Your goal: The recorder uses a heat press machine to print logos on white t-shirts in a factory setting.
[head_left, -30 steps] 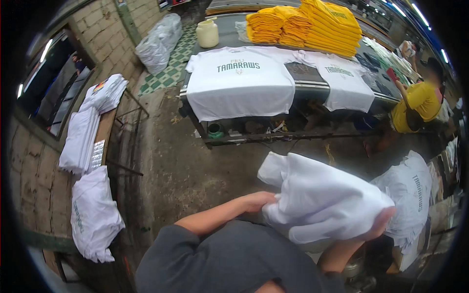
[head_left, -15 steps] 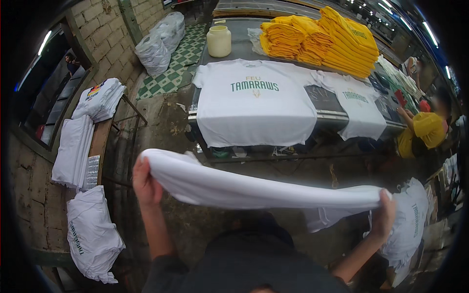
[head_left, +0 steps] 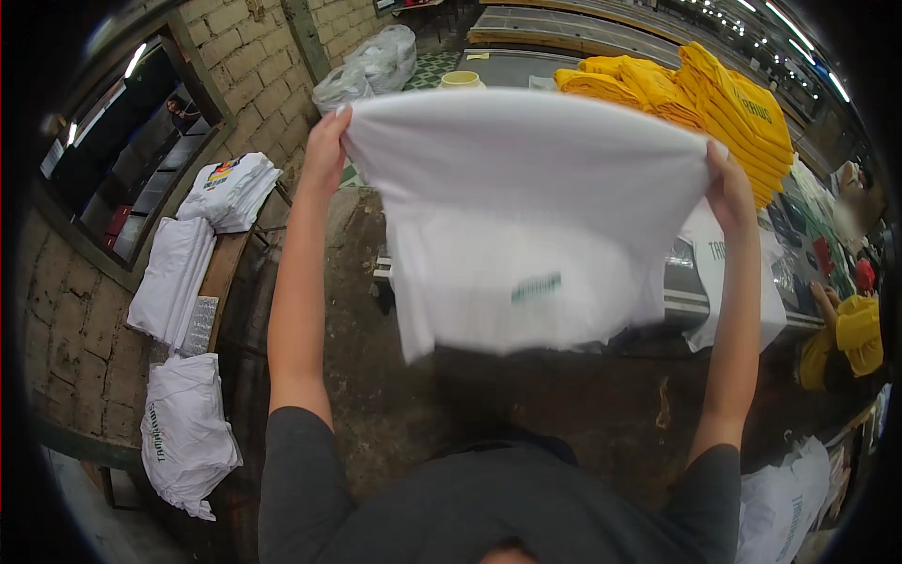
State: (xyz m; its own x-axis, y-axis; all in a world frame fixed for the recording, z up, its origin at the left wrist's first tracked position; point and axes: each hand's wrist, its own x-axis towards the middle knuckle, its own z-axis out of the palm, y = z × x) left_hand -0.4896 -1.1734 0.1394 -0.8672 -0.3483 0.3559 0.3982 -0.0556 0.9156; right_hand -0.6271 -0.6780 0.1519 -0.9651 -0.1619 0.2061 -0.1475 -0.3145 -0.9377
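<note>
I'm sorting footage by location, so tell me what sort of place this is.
Probably a garment workshop, perhaps for printing shirts: stacked yellow shirts, one lettered, lie on a long table, folded white shirts sit on a bench, and a white cloth is stretched between the left hand and right hand.

Blurred grn print [head_left: 536, 288] on held wht shirt [head_left: 507, 179], jar [head_left: 461, 80] mostly hidden

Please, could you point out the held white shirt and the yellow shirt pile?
Held white shirt [head_left: 526, 164], head view: upper middle of its cloth.
Yellow shirt pile [head_left: 711, 110], head view: folded edges near its middle.
</note>
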